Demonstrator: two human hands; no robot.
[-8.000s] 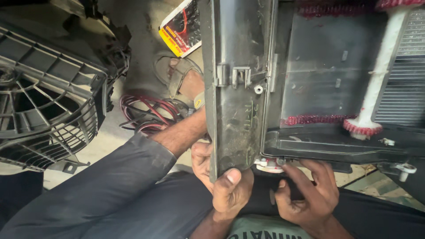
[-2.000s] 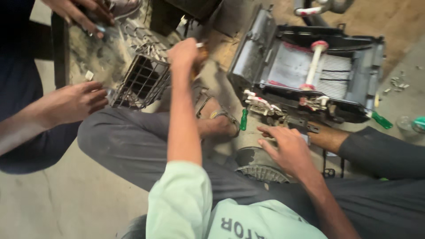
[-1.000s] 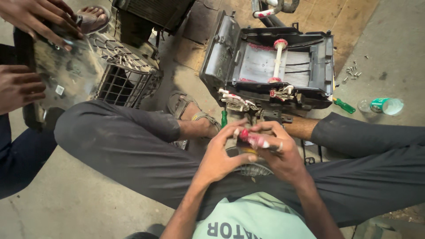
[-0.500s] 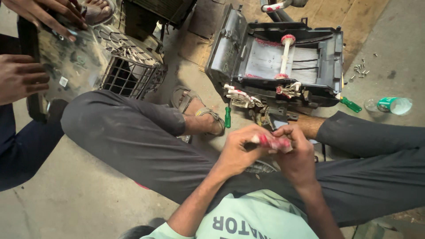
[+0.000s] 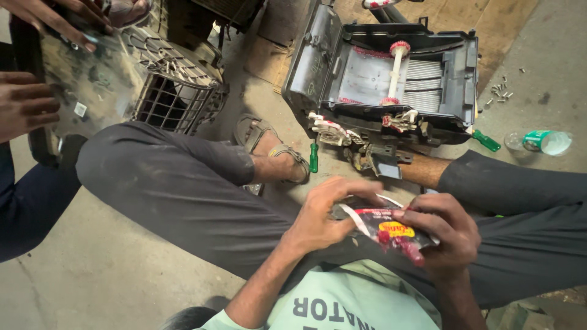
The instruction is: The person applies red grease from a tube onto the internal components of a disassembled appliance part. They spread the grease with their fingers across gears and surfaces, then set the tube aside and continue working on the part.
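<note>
Hands are working together: left hand and right hand both gripping a small red pouch over the lap.

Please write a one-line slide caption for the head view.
Seated cross-legged, both hands, left hand and right hand, grip a small red printed plastic packet near an opened black plastic housing.

Bare floor lies open at lower left. Ahead, the black housing, a green screwdriver and loose parts crowd the way. A wire cage blocks upper left; screws and a bottle sit right.
</note>
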